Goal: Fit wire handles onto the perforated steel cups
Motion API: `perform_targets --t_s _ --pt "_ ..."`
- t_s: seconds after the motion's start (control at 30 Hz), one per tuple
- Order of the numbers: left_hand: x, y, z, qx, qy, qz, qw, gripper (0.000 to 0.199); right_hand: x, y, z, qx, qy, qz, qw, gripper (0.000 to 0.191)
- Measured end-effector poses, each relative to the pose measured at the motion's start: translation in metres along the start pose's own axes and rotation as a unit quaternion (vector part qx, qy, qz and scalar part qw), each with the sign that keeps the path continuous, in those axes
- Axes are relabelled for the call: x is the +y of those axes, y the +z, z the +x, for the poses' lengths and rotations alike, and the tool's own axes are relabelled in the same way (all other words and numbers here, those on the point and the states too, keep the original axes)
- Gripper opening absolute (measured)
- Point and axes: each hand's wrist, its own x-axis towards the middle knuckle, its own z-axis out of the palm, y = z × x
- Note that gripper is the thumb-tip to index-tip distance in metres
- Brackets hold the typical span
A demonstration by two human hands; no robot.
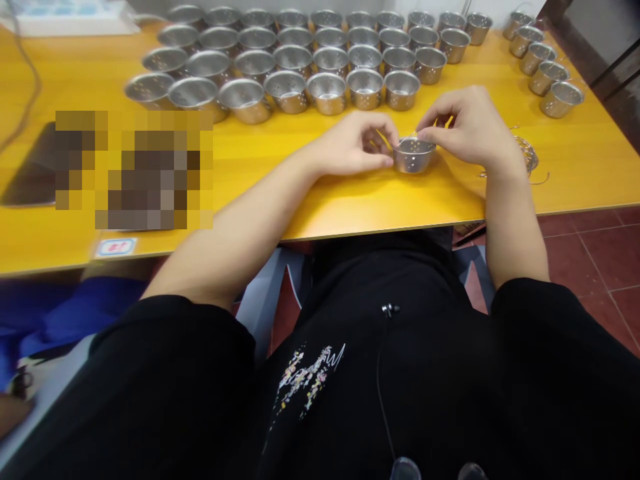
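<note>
A small perforated metal cup (413, 159) stands upright near the front edge of the yellow table (340, 210). At its left rim is my left hand (357, 143), its fingers curled and touching the cup. My right hand (463, 127) is at the cup's right rim, with thumb and fingertips pinched together there. A thin wire seems to run across the top of the cup between my fingertips, though it is too fine to make out well. A loose bundle of bent wires (527, 157) lies on the table beside my right wrist, partly hidden by it.
Rows of perforated metal cups (327, 92) fill the back of the table. Several cups with wire across them (561, 100) line the right side. A dark flat object (37, 167), a pixelated area and a small label (116, 247) are at the left. Blue clothing of another person shows lower left.
</note>
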Motion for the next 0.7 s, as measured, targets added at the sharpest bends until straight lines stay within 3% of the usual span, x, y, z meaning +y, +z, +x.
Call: perform_targets --t_s 0.17,0.43,0.7 --pt "-0.012 0.001 0.003 0.004 -0.012 -0.014 1.0 0.069 -0.007 -0.007 -0.002 -0.039 0.016 0.0 0.999 0.027" --pt "0.0 -0.002 0.006 0.042 0.016 0.009 0.999 0.038 0.004 -0.019 -0.001 -0.076 0.026 0.023 0.997 0.014" --pt "-0.003 0.002 0.009 0.05 0.092 -0.048 0.993 0.047 0.01 -0.026 -0.004 -0.104 0.008 0.046 0.993 0.013"
